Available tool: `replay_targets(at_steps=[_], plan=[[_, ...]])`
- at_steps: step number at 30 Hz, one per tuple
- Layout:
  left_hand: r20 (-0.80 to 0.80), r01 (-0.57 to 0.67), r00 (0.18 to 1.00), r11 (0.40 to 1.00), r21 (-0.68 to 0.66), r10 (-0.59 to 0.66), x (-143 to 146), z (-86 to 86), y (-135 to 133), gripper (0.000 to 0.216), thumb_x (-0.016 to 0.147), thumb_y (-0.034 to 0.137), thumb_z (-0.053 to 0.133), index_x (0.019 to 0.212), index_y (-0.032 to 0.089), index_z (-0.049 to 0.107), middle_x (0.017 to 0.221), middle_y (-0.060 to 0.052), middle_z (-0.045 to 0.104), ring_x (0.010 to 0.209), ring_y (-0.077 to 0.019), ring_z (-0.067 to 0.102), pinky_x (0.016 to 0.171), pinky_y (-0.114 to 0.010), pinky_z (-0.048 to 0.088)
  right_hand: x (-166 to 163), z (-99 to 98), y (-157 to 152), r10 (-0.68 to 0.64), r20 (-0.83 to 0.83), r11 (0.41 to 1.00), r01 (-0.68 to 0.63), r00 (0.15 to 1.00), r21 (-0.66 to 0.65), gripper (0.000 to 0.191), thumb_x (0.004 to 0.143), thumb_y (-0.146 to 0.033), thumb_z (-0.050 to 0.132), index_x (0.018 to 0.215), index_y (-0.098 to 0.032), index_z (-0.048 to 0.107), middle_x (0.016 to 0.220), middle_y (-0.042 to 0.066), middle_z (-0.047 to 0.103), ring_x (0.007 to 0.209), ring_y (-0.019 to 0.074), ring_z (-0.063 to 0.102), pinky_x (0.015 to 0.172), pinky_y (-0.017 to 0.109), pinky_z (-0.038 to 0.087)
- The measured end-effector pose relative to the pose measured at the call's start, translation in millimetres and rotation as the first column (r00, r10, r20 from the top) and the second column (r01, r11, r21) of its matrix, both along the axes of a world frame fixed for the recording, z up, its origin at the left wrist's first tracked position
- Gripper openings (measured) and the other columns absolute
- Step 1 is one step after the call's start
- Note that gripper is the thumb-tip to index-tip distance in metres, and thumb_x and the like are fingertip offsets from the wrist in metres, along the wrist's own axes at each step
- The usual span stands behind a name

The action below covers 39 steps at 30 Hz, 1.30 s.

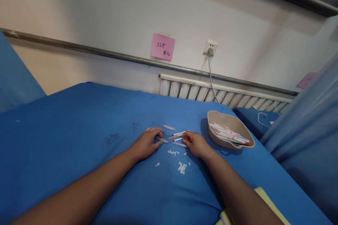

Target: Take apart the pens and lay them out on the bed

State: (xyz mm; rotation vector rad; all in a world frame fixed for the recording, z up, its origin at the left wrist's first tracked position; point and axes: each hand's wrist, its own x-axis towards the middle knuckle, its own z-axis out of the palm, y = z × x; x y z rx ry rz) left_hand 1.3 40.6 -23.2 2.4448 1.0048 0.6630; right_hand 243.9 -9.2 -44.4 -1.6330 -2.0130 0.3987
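My left hand (146, 143) rests on the blue sheet, its thumb and fingers closed round a pale pen barrel (163, 140) that points right. Facing it, my right hand (195, 143) pinches a thin white pen refill (177, 140) with a dark tip turned left. Just behind that refill lie more slim pen parts (176, 134), partly covered by the right fingers. A clear pen barrel (180, 144) is in front of them. Farther back sits a pinkish pen barrel (169, 127), touched by neither hand. Small white pieces (182, 168) lie in a pile nearer me, with several others (173, 153) scattered above.
To the right stands a beige basket (231, 144) holding many pens (228, 134). A yellow cloth (269, 202) lies under my right forearm. Behind the bed are a radiator (190, 89), a metal rail (113, 52) and a plugged-in socket (210, 47). A blue curtain (308, 123) hangs right.
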Motion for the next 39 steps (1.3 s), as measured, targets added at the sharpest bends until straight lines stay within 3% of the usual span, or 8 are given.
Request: replay_targets(at_steps=[10, 14, 17, 19, 22, 27, 32, 39], plan=[[-0.115, -0.022, 0.993, 0.998, 0.065, 0.029, 0, 2.9, -6, 0.013, 0.081, 0.029, 0.055, 0.087, 0.02, 0.061, 0.083, -0.004, 0.062, 0.086, -0.0222, 0.054, 0.075, -0.031, 0.04, 3, 18.6, -6, 0.054, 0.227, 0.998, -0.044, 0.972, -0.052, 0.006, 0.079, -0.015, 0.056, 0.081, -0.019, 0.06, 0.087, 0.004, 0.06, 0.081, 0.015, 0.054, 0.071, 0.023, 0.035], [-0.163, -0.015, 0.986, 0.988, 0.151, 0.04, 2, 10.8, -17, 0.017, 0.085, 0.03, 0.051, 0.093, 0.02, 0.062, 0.085, -0.005, 0.064, 0.085, -0.0229, 0.053, 0.075, -0.033, 0.04, 3, 28.9, -10, 0.126, 0.258, 0.991, -0.111, 0.958, -0.072, 0.012, 0.078, -0.01, 0.053, 0.082, -0.02, 0.059, 0.085, 0.003, 0.063, 0.079, 0.0145, 0.054, 0.069, 0.022, 0.034], [-0.061, -0.038, 0.997, 0.987, 0.154, 0.048, 3, 11.2, -19, 0.023, 0.087, 0.032, 0.049, 0.103, 0.02, 0.061, 0.092, -0.005, 0.065, 0.087, -0.0224, 0.054, 0.078, -0.034, 0.041, 3, 31.4, -13, 0.136, 0.262, 0.99, -0.12, 0.955, -0.075, 0.016, 0.076, -0.008, 0.052, 0.085, -0.019, 0.059, 0.084, 0.003, 0.064, 0.074, 0.0141, 0.054, 0.065, 0.022, 0.033], [0.064, -0.073, 0.996, 0.993, 0.087, 0.068, 5, 7.1, -17, 0.027, 0.087, 0.035, 0.05, 0.108, 0.021, 0.06, 0.092, -0.004, 0.064, 0.085, -0.0205, 0.056, 0.079, -0.033, 0.042, 4, 30.0, -14, 0.131, 0.251, 0.991, -0.119, 0.959, -0.06, 0.015, 0.076, -0.008, 0.052, 0.085, -0.019, 0.058, 0.082, 0.003, 0.064, 0.073, 0.0141, 0.055, 0.064, 0.022, 0.033], [0.302, -0.076, 0.944, 0.978, -0.193, 0.133, 9, -0.6, -10, 0.034, 0.084, 0.037, 0.053, 0.113, 0.02, 0.056, 0.087, -0.002, 0.062, 0.072, -0.0157, 0.058, 0.07, -0.029, 0.046, 3, 24.3, -13, 0.105, 0.186, 0.994, -0.106, 0.977, -0.003, 0.013, 0.078, -0.011, 0.052, 0.086, -0.019, 0.058, 0.078, 0.002, 0.063, 0.071, 0.0141, 0.055, 0.064, 0.022, 0.034], [0.569, 0.107, 0.739, 0.77, -0.629, 0.362, 11, -1.1, -4, 0.044, 0.073, 0.032, 0.067, 0.11, 0.015, 0.05, 0.078, 0.001, 0.06, 0.062, -0.0116, 0.061, 0.064, -0.026, 0.051, -3, 11.7, -6, 0.059, -0.151, 0.993, -0.043, 0.987, 0.11, 0.013, 0.085, -0.023, 0.049, 0.089, -0.019, 0.06, 0.079, 0.002, 0.063, 0.069, 0.0137, 0.054, 0.063, 0.023, 0.038], [0.579, 0.217, 0.672, 0.626, -0.749, 0.461, 5, 3.8, -2, 0.031, 0.069, 0.028, 0.075, 0.09, 0.014, 0.056, 0.082, -0.005, 0.069, 0.073, -0.0137, 0.066, 0.068, -0.023, 0.053, -14, 3.0, -1, 0.044, -0.48, 0.998, -0.018, 0.876, 0.058, 0.022, 0.082, -0.036, 0.052, 0.079, -0.018, 0.063, 0.069, 0.0, 0.059, 0.063, 0.0128, 0.052, 0.058, 0.023, 0.039], [0.597, 0.265, 0.648, 0.595, -0.759, 0.473, 4, 3.3, -1, 0.031, 0.067, 0.026, 0.078, 0.086, 0.014, 0.057, 0.08, -0.005, 0.071, 0.073, -0.0138, 0.067, 0.067, -0.022, 0.053, -16, 3.0, -3, 0.043, -0.458, 0.998, -0.017, 0.888, 0.061, 0.025, 0.08, -0.039, 0.055, 0.078, -0.018, 0.068, 0.067, 0.0, 0.057, 0.061, 0.0121, 0.049, 0.057, 0.023, 0.037]])
